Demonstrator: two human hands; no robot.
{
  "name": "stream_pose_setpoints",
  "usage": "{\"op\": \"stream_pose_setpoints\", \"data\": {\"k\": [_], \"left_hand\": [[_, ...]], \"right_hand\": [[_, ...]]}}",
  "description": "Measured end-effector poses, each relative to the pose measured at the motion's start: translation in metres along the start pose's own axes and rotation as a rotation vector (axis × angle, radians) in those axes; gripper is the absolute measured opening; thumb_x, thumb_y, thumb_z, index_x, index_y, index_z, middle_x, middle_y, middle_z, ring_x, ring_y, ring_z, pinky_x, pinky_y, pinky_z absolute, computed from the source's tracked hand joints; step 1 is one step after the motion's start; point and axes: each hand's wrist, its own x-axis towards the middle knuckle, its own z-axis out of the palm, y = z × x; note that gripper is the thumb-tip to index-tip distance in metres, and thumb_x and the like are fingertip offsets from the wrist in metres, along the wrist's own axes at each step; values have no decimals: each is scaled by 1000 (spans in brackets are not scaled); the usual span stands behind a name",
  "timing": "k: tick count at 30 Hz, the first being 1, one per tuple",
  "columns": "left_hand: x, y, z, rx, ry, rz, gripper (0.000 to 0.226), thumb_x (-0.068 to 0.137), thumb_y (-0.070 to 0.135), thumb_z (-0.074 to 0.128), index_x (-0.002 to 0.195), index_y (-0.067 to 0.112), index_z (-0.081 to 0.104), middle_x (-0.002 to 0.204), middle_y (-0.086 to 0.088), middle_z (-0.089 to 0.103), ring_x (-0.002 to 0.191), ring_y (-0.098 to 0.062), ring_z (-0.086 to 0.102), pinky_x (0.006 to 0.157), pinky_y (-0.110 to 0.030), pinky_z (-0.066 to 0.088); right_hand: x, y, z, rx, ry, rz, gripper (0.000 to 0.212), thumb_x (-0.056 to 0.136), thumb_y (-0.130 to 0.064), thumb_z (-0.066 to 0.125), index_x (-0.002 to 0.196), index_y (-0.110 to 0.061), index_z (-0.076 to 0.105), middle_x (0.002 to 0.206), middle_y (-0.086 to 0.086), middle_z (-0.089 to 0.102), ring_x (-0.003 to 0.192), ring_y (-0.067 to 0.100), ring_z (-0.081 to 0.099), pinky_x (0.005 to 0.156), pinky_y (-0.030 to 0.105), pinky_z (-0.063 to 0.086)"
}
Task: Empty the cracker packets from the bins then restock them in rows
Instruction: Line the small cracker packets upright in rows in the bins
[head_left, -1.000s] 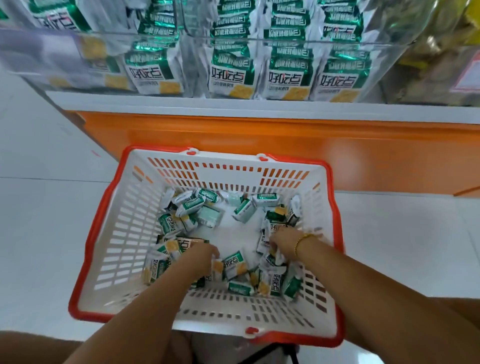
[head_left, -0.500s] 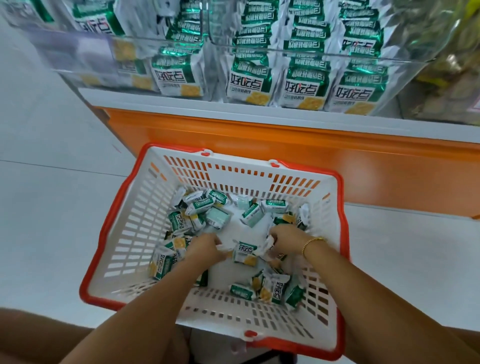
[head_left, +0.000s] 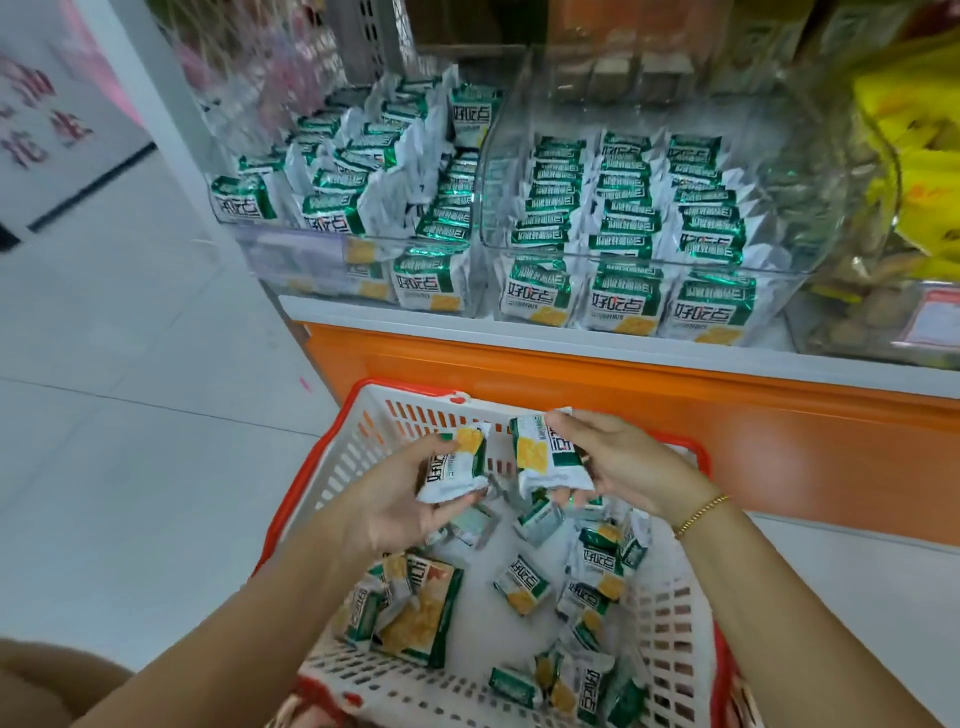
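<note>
My left hand (head_left: 400, 501) grips a green-and-white cracker packet (head_left: 457, 465) above the white basket with a red rim (head_left: 332, 467). Beside it, my right hand (head_left: 628, 462) grips another cracker packet (head_left: 545, 457) at the same height. Several loose packets (head_left: 522, 584) lie on the basket floor below both hands. On the shelf ahead, the left clear bin (head_left: 291, 260) holds packets partly in rows, partly jumbled. The right clear bin (head_left: 800, 249) holds three neat rows of packets (head_left: 628, 208).
The orange shelf base (head_left: 623, 379) stands right behind the basket. A further clear bin (head_left: 872, 332) with brownish snacks and yellow bags (head_left: 914, 140) sits at the right. Pale tiled floor (head_left: 130, 415) spreads to the left.
Both hands have come up out of the basket, each with a packet in its grip. The camera has tilted up, bringing the bins fully into view.
</note>
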Motion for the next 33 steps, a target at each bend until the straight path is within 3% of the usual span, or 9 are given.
{"op": "stream_pose_setpoints", "data": {"k": [6, 9, 12, 15, 18, 22, 25, 28, 33], "left_hand": [[-49, 31, 1, 674, 56, 137, 23, 77, 9, 74, 97, 4, 65, 118, -10, 64, 108, -21, 62, 83, -27, 53], [-69, 40, -1, 792, 103, 244, 30, 77, 4, 75, 104, 6, 63, 99, -13, 64, 97, -25, 61, 78, -27, 48], [-86, 49, 5, 772, -3, 242, 40, 72, 3, 70, 112, 3, 62, 98, -13, 71, 93, -25, 65, 82, -32, 49], [-97, 61, 12, 739, -139, 252, 29, 53, 12, 73, 81, 14, 77, 87, -11, 74, 77, -19, 70, 68, -29, 57], [-106, 75, 19, 836, -186, 257, 9, 73, 18, 76, 82, 18, 77, 92, -6, 74, 83, -18, 70, 64, -25, 56], [-109, 96, 19, 929, -284, 265, 79, 70, 74, 54, 125, 18, 58, 120, -6, 67, 111, -22, 63, 89, -34, 53], [-111, 109, 22, 919, -354, 346, 98, 56, 79, 65, 130, 15, 55, 126, -5, 63, 114, -20, 60, 96, -38, 49], [-111, 117, 33, 1042, -304, 548, 78, 66, 58, 78, 122, 7, 60, 122, -19, 61, 115, -38, 56, 107, -62, 31], [-117, 142, 44, 951, -163, 846, 42, 74, 39, 76, 111, 22, 68, 108, 8, 72, 102, -11, 66, 98, -42, 48]], "right_hand": [[-30, -50, 22, -374, -5, -312, 45, 64, -45, 75, 104, -25, 67, 80, -16, 69, 66, 6, 60, 66, 27, 47], [-43, -67, 33, -493, -47, -369, 44, 56, -54, 76, 96, -39, 65, 102, -30, 63, 96, -7, 60, 94, 26, 45], [-53, -77, 48, -692, -115, -496, 48, 63, -57, 75, 105, -34, 67, 113, -29, 49, 102, -10, 50, 85, 15, 39], [-60, -83, 57, -794, -101, -535, 38, 69, -52, 74, 103, -37, 65, 127, -29, 40, 117, -12, 40, 89, 6, 36], [-64, -91, 60, -774, -105, -514, 32, 67, -61, 71, 92, -43, 61, 134, -32, 41, 119, -10, 43, 89, 17, 39], [-66, -106, 63, -706, -68, -488, 42, 63, -61, 73, 88, -33, 56, 123, -10, 59, 87, -5, 60, 65, 17, 43], [-66, -123, 65, -651, 14, -474, 49, 58, -56, 75, 94, -32, 51, 109, -3, 62, 62, -4, 49, 61, 16, 39], [-62, -149, 65, -710, 56, -427, 60, 53, -59, 73, 107, -43, 52, 110, -23, 58, 95, -11, 56, 75, 11, 44], [-52, -207, 75, -916, 149, -471, 55, 58, -58, 73, 108, -46, 53, 107, -30, 52, 94, -20, 48, 75, 5, 41]]}}
